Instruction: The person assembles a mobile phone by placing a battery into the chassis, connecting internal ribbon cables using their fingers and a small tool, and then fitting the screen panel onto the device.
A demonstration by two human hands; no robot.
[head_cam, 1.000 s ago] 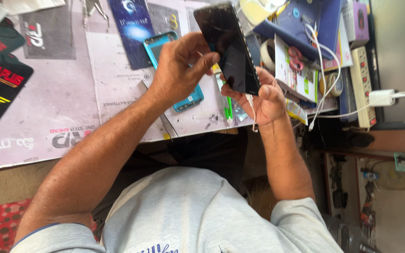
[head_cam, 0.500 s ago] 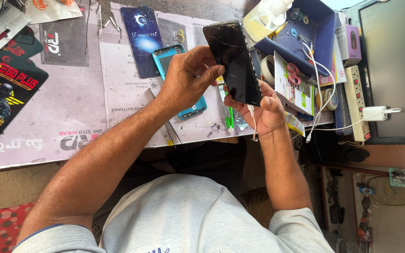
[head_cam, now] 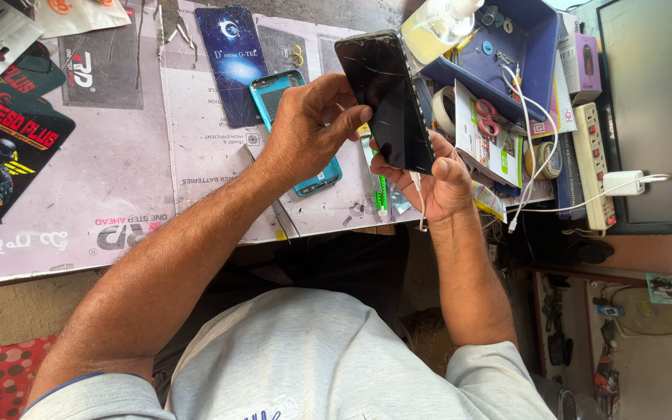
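Phone [head_cam: 386, 101] with cracked black screen now sits more upright at upper centre than half a second ago, so the work has shifted to its left edge. Right hand [head_cam: 437, 183] cradles it from below, left hand [head_cam: 305, 128] pinches that edge. Fingertips hidden behind phone; teal case [head_cam: 293, 128] mostly covered
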